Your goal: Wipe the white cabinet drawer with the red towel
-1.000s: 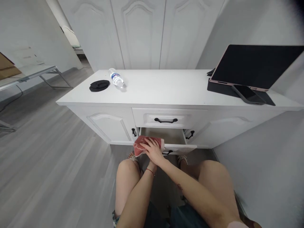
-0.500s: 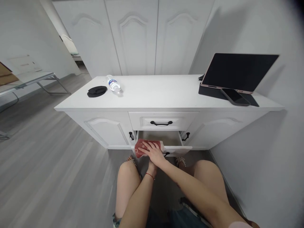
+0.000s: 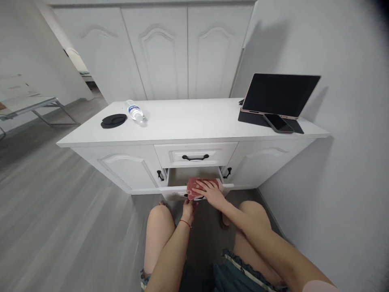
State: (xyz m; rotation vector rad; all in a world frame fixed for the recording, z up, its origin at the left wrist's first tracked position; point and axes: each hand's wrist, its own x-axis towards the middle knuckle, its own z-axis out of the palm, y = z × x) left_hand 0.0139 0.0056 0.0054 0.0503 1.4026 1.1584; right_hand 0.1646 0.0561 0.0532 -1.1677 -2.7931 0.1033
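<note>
A red cloth (image 3: 197,185) lies over the front edge of the open lower drawer (image 3: 178,195) of a white cabinet (image 3: 194,121). My right hand (image 3: 210,192) rests on the cloth with its fingers spread flat. My left hand (image 3: 188,207), with a red string at the wrist, reaches up to the drawer front just below the cloth. Its fingertips are hidden against the drawer. I am crouched in front of the cabinet with my knees on either side of my arms.
On the cabinet top are a water bottle (image 3: 134,112) lying on its side, a black round lid (image 3: 113,120), a propped tablet (image 3: 279,95) and a phone (image 3: 278,123). The upper drawer (image 3: 194,155) is closed. A wall stands close on the right; a folding table (image 3: 27,103) is far left.
My right hand has slid the red cloth to the right along the drawer's front edge. My left hand has come out from under the right arm, and the view has pulled back.
</note>
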